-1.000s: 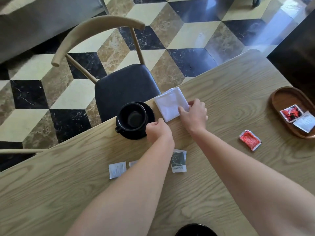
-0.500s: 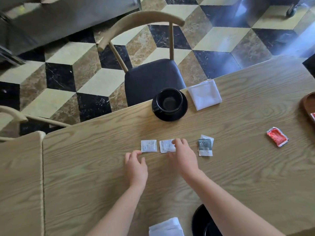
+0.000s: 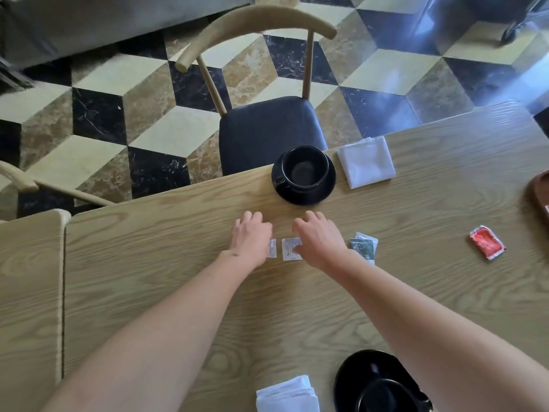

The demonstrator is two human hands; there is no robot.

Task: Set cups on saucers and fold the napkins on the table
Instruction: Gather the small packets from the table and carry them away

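Print on white sachet [image 3: 291, 248] unreadable; left hand [image 3: 252, 238] and right hand [image 3: 320, 239] spread flat, gripping nothing.

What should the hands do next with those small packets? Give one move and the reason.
Probably close each hand on the packet beneath it and lift it. The left hand covers one white packet, the right hand rests on the next white packet. The far cup already sits on its saucer beside a folded napkin.
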